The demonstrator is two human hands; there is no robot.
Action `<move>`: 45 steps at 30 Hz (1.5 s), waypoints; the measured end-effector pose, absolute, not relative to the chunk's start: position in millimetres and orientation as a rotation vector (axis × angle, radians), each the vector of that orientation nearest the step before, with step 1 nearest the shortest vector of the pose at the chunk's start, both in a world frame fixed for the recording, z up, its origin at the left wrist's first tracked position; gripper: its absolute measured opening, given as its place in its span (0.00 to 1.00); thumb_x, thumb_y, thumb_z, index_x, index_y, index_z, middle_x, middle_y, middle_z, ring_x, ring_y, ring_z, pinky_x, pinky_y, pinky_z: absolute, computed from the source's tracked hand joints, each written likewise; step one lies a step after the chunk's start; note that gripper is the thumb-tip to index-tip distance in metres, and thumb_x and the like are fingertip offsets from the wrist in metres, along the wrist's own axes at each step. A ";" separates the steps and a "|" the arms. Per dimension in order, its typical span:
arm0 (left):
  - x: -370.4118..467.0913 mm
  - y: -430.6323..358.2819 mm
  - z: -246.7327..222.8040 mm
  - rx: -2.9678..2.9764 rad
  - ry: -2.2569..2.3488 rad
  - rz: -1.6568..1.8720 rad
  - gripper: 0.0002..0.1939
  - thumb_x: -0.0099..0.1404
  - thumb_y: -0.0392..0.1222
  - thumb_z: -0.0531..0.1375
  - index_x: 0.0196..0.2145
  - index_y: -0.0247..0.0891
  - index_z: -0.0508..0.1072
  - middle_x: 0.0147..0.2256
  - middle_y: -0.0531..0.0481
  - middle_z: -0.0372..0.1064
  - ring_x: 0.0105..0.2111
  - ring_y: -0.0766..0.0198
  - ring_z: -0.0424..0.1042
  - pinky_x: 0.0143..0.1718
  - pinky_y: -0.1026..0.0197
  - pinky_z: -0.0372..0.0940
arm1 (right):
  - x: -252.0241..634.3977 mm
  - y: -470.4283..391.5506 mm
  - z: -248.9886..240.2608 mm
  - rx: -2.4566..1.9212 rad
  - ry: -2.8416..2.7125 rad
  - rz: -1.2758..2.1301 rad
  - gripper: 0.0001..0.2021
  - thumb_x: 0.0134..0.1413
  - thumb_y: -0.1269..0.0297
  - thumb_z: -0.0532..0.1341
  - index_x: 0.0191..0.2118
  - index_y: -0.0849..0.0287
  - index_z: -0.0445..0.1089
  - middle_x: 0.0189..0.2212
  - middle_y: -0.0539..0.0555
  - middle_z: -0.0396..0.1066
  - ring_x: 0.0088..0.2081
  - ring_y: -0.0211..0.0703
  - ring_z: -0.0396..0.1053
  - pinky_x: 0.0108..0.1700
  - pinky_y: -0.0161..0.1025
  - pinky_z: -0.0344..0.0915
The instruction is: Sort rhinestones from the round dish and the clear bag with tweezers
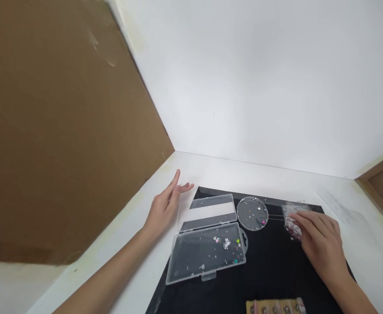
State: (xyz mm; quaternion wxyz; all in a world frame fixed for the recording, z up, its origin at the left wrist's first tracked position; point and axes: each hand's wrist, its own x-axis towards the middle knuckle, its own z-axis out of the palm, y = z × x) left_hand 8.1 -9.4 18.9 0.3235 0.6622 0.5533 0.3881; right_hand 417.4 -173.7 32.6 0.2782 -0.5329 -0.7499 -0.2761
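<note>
My right hand pinches a pair of tweezers, whose two thin prongs point left at the rim of a round clear dish. Small stars and a pink piece lie in that dish. Partly hidden under my right hand is a clear packet of pink and pale bits. My left hand has its fingers apart and holds nothing, beside the upper left of an opened clear plastic box. Its lid carries a white band. Scattered flower, heart and star charms lie in the box.
A black mat lies under these things on the white table. At the near edge is a tan strip bearing several nail-like pieces. A brown panel rises on the left, and a white wall stands behind.
</note>
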 end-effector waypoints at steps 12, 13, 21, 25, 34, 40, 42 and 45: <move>1.0 -9.1 7.1 1.836 1.373 0.991 0.46 0.78 0.61 0.55 0.83 0.49 0.40 0.63 0.46 0.76 0.71 0.51 0.69 0.77 0.36 0.61 | 398.8 -170.5 35.1 -1.422 -2.047 -0.749 0.21 0.69 0.79 0.59 0.60 0.53 0.74 0.45 0.50 0.81 0.46 0.42 0.75 0.52 0.42 0.65; 0.5 -8.6 7.6 1.822 1.376 0.990 0.46 0.78 0.60 0.55 0.83 0.48 0.38 0.63 0.46 0.76 0.72 0.51 0.68 0.78 0.36 0.60 | 399.3 -168.7 34.3 -1.425 -2.037 -0.749 0.22 0.69 0.78 0.59 0.62 0.51 0.74 0.45 0.50 0.81 0.45 0.42 0.76 0.52 0.42 0.65; -2.3 -4.3 11.2 1.682 1.494 0.985 0.44 0.77 0.71 0.50 0.82 0.55 0.44 0.71 0.49 0.66 0.77 0.45 0.58 0.78 0.27 0.51 | 397.5 -144.1 28.0 -1.466 -1.981 -0.774 0.20 0.70 0.78 0.60 0.60 0.51 0.74 0.43 0.49 0.81 0.44 0.40 0.77 0.49 0.41 0.65; -0.6 -2.6 12.7 1.643 1.508 0.914 0.46 0.75 0.77 0.46 0.81 0.54 0.51 0.73 0.51 0.64 0.78 0.43 0.55 0.79 0.27 0.48 | 392.9 -142.4 28.9 -1.465 -1.979 -0.780 0.18 0.70 0.79 0.60 0.58 0.54 0.74 0.43 0.50 0.80 0.44 0.40 0.77 0.49 0.40 0.66; 0.5 7.2 -0.3 1.798 1.649 0.847 0.44 0.78 0.76 0.40 0.78 0.51 0.61 0.80 0.49 0.47 0.82 0.45 0.38 0.81 0.31 0.41 | 390.5 -143.3 32.3 -1.427 -2.001 -0.814 0.19 0.68 0.81 0.62 0.59 0.56 0.75 0.42 0.53 0.80 0.43 0.41 0.75 0.48 0.40 0.65; 2.0 12.8 -1.7 1.782 1.639 0.817 0.49 0.77 0.76 0.36 0.79 0.43 0.61 0.82 0.45 0.40 0.83 0.45 0.32 0.81 0.29 0.36 | 395.2 -142.6 31.8 -1.432 -2.019 -0.828 0.19 0.67 0.81 0.61 0.58 0.57 0.75 0.43 0.53 0.80 0.43 0.42 0.76 0.47 0.41 0.65; 3.0 12.7 1.7 1.761 1.648 0.783 0.50 0.76 0.77 0.35 0.79 0.42 0.60 0.82 0.46 0.39 0.83 0.47 0.32 0.81 0.31 0.35 | 395.8 -142.7 32.0 -1.434 -2.027 -0.823 0.17 0.68 0.81 0.60 0.57 0.58 0.75 0.43 0.54 0.80 0.42 0.42 0.75 0.47 0.41 0.65; 4.8 11.2 6.0 1.739 1.667 0.771 0.51 0.76 0.77 0.34 0.80 0.42 0.59 0.82 0.47 0.40 0.83 0.49 0.33 0.82 0.33 0.35 | 396.0 -143.1 32.3 -1.428 -2.047 -0.802 0.17 0.68 0.81 0.60 0.56 0.59 0.74 0.42 0.53 0.79 0.43 0.42 0.75 0.46 0.41 0.65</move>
